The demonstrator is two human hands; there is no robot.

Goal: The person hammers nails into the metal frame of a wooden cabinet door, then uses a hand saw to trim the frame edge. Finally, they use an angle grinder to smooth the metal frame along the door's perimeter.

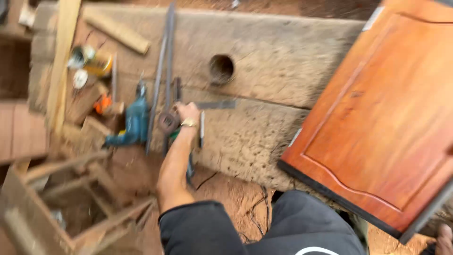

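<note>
The left hand [187, 112] reaches out over a rough, pitted slab of weathered wood that serves as the counter [264, 66], its surface grey-brown and pocked, with a round hole [221, 69] bored through it. The fingers are curled down on a green-bodied power tool with a dark round disc [168, 122] at its head; motion blur hides how tightly they close. A yellow metal watch band [189, 123] circles the wrist. A flat steel ruler [214, 104] lies just beyond the knuckles, and long grey metal strips [163, 71] run upright beside the hand. Left of them rests a teal electric drill [133, 122], then pale wood offcuts [115, 29] and small tins [87, 59]. A glossy reddish-orange cabinet door [382, 113] with a raised, curved panel and dark edge leans over the counter's right end. The right hand is out of view. Below, a rough timber frame [71, 189] stands on red earth.
</note>
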